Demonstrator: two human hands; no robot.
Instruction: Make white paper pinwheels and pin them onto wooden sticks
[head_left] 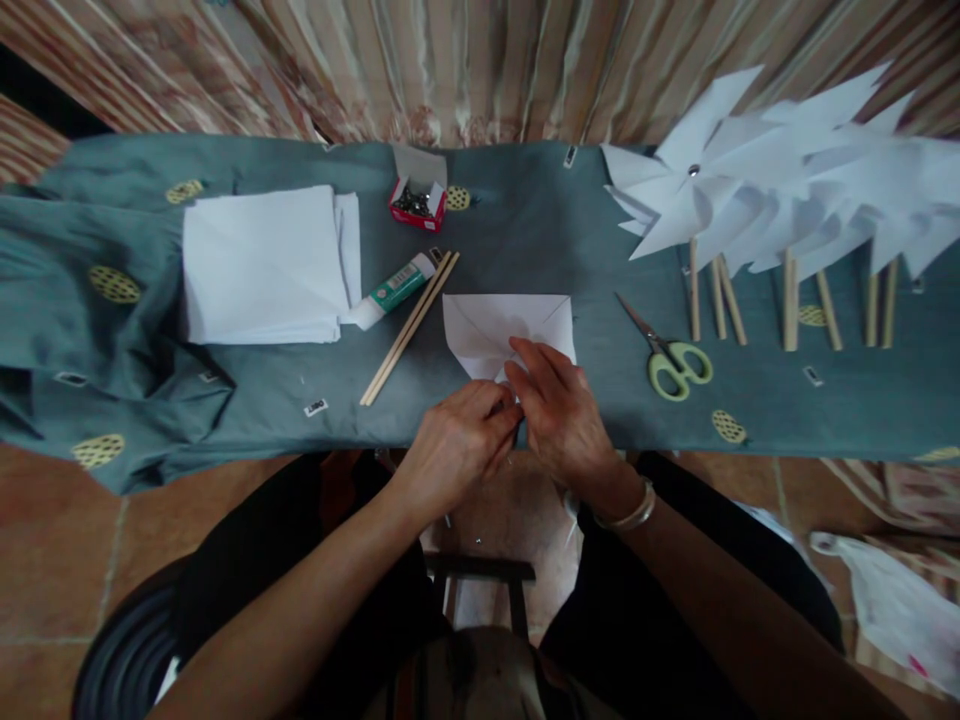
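A white sheet of paper (pixel 510 312) with diagonal lines running in from its far corners lies at the front middle of the table. My left hand (pixel 461 437) is closed at the paper's near edge, thumb and fingers pinched together over it. From the right, my right hand (pixel 564 412) bends over the same sheet, its fingertips on the paper and close to the left thumb. Both hands hide the near part of the sheet. Left of it lie two wooden sticks (pixel 410 328) and a glue stick (pixel 397 290). Green-handled scissors (pixel 667 362) rest to the right.
A stack of white paper (pixel 259 265) lies at the left. Behind the sticks stands an open red box (pixel 417 200) of small metal pins. Several paper pinwheels (pixel 694 170) on wooden sticks overlap at the back right. A green cloth (pixel 555 225) covers the table; a curtain (pixel 480 70) hangs behind.
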